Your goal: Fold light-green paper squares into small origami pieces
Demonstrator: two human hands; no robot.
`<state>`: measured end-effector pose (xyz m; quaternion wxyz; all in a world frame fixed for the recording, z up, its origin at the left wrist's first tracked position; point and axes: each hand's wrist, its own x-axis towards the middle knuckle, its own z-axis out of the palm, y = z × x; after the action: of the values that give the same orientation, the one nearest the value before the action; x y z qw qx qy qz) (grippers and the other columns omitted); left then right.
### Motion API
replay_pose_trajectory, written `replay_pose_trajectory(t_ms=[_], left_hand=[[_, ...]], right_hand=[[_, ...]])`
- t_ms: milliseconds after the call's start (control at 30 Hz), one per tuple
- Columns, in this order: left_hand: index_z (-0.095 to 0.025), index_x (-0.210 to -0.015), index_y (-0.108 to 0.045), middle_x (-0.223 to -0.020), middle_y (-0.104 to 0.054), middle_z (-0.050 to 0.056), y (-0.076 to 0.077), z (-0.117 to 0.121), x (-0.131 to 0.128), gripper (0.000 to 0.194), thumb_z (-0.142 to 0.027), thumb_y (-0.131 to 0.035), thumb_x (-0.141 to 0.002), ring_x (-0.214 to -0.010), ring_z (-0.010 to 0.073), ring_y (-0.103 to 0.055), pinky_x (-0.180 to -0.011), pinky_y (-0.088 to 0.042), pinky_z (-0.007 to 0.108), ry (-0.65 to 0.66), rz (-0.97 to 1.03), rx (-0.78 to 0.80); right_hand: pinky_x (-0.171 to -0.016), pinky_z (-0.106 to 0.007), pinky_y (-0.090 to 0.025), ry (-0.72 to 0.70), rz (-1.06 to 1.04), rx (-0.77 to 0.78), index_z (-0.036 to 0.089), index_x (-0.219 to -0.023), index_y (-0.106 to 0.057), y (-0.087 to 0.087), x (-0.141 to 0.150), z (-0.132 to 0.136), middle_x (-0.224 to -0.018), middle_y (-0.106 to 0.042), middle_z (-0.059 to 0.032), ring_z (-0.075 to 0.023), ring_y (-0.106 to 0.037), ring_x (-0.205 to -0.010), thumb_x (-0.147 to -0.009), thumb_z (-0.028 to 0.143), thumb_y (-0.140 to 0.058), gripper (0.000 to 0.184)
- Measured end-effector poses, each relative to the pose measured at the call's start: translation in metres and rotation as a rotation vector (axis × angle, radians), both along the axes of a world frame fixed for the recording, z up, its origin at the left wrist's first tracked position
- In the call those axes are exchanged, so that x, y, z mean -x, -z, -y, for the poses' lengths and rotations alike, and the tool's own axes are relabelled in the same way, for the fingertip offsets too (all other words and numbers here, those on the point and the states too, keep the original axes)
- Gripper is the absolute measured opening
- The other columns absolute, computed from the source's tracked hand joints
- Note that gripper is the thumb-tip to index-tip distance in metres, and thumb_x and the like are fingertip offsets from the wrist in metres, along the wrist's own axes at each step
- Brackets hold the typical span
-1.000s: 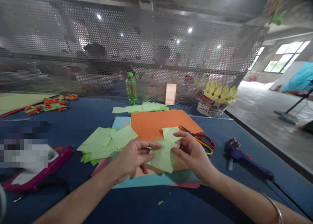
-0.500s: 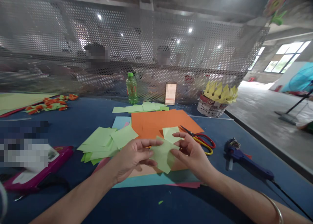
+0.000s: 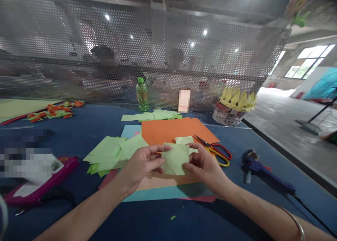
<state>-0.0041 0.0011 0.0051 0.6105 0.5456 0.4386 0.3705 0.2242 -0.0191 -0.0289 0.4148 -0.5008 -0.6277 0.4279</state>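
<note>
A pale green paper square (image 3: 175,159) is held up between both hands, roughly level and facing me. My left hand (image 3: 147,163) pinches its left edge between thumb and fingers. On the opposite edge, my right hand (image 3: 204,165) grips with the thumb in front and fingers behind. Beneath and behind lie orange paper sheets (image 3: 173,128), with another pale green piece (image 3: 184,140) partly hidden by the held square. Scissors with red and yellow handles (image 3: 214,149) rest just beyond my right hand. A pile of green paper squares (image 3: 107,151) lies left of my left hand.
A blue glue gun (image 3: 268,172) with a cord lies at the right. Green paper strips (image 3: 152,115), a green bottle (image 3: 142,95) and a newspaper-covered pot with yellow paper points (image 3: 231,107) stand farther back, before a perforated metal screen (image 3: 158,58). At left is a magenta object (image 3: 50,181).
The green paper has turned from a tilted, diamond-like position to an upright square. My right fingers have closed in behind its edge.
</note>
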Motion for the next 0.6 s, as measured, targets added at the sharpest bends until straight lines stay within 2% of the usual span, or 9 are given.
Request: replay_pose_trajectory(t_ms=[200, 333, 500, 600], left_hand=[[-0.016, -0.106, -0.066, -0.072, -0.059, -0.003, 0.0033, -0.0035, 0.002, 0.037, -0.035, -0.075, -0.076, -0.053, 0.0097, -0.055, -0.057, -0.047, 0.025, 0.01, -0.104, -0.071], [-0.017, -0.099, -0.065, -0.079, -0.063, 0.0, -0.0004, -0.0011, 0.0004, 0.033, -0.035, -0.076, -0.073, -0.056, 0.0114, -0.058, -0.058, -0.051, 0.027, -0.029, -0.095, -0.045], [-0.017, -0.094, -0.065, -0.091, -0.068, 0.004, -0.0055, 0.0017, -0.0022, 0.033, -0.035, -0.078, -0.07, -0.069, 0.0154, -0.065, -0.069, -0.057, 0.031, -0.044, -0.07, -0.01], [-0.016, -0.096, -0.065, -0.092, -0.067, 0.003, -0.0044, 0.001, -0.0013, 0.035, -0.037, -0.078, -0.071, -0.064, 0.0133, -0.065, -0.066, -0.056, 0.029, -0.018, -0.068, -0.014]], right_hand=[[-0.064, -0.027, -0.044, 0.027, 0.027, -0.038, 0.029, -0.127, -0.049, 0.0016, -0.0011, 0.0009, -0.078, -0.062, 0.0042, -0.0144, -0.058, -0.066, -0.086, 0.034, -0.065, 0.044], [-0.066, -0.027, -0.044, 0.008, 0.025, -0.057, 0.028, -0.128, -0.048, 0.0015, -0.0015, 0.0002, -0.081, -0.06, 0.0037, -0.0141, -0.057, -0.068, -0.088, 0.034, -0.063, 0.043], [-0.066, -0.027, -0.044, 0.0, 0.022, -0.052, 0.027, -0.128, -0.047, 0.0013, -0.0011, 0.0, -0.08, -0.059, 0.0036, -0.0141, -0.057, -0.069, -0.089, 0.034, -0.062, 0.043], [-0.065, -0.027, -0.044, 0.018, 0.041, -0.039, 0.027, -0.128, -0.048, 0.0012, -0.0014, 0.0001, -0.081, -0.062, 0.0033, -0.014, -0.058, -0.067, -0.088, 0.035, -0.064, 0.044]])
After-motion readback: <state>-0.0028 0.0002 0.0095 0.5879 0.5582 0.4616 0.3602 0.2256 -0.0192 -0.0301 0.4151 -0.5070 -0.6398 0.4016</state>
